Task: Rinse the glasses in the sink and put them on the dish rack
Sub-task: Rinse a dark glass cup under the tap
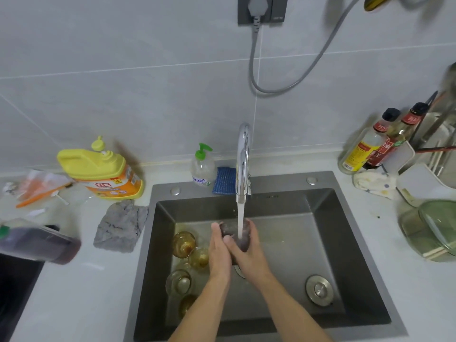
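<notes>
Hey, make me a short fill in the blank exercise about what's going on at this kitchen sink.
1. The left hand and right hand hold a dark glass under water from the ____.
2. The amber glasses lie on the ____ side of the sink.
3. The sponge behind the sink is ____.
Missing words: faucet, left, blue.
</notes>
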`<state>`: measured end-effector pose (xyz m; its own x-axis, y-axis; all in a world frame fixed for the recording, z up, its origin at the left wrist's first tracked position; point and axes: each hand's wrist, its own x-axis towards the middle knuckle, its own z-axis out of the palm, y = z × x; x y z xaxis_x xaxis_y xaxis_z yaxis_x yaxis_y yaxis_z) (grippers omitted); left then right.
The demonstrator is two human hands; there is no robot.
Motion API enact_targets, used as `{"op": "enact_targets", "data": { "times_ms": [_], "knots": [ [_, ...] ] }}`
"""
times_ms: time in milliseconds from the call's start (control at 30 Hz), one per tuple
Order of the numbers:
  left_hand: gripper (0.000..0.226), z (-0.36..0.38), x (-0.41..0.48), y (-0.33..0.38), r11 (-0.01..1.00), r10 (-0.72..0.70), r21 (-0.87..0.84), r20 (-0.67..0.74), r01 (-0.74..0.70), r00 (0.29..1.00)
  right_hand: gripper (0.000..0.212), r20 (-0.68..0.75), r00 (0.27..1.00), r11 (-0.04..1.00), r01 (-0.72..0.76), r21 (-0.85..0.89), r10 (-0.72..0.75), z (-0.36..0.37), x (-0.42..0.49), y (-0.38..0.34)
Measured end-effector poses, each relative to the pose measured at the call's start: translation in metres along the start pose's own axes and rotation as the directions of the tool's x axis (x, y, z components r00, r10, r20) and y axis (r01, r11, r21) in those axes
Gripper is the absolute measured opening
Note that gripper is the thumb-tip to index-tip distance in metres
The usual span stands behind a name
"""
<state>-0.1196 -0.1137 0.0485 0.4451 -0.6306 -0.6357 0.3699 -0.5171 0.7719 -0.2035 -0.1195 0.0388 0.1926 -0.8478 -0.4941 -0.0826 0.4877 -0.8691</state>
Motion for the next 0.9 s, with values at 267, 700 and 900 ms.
{"op": "enact_targets", "data": {
  "times_ms": [267, 700, 900],
  "knots": [
    [0.073, 0.011, 0.004, -0.005, 1.0, -0.016, -0.02, 0.004, 0.017, 1.0, 0.06, -0.105, 0.994, 1.0, 0.003, -0.027, -0.006, -0.01, 0.003, 0.003],
    [0.066, 0.011, -0.009, -0.001, 0.997, -0.007, -0.071, 0.023, 0.008, 1.0, 0.041, -0.065, 0.989, 0.989, -0.128, 0.068, 0.132, -0.013, 0.014, 0.005],
    [0.065, 0.01, -0.006, -0.017, 1.0, 0.021, 0.011, 0.019, -0.021, 1.0, 0.089, 0.013, 0.976, 0.951, -0.217, 0.22, 0.219, -0.004, 0.019, 0.024]
  ]
}}
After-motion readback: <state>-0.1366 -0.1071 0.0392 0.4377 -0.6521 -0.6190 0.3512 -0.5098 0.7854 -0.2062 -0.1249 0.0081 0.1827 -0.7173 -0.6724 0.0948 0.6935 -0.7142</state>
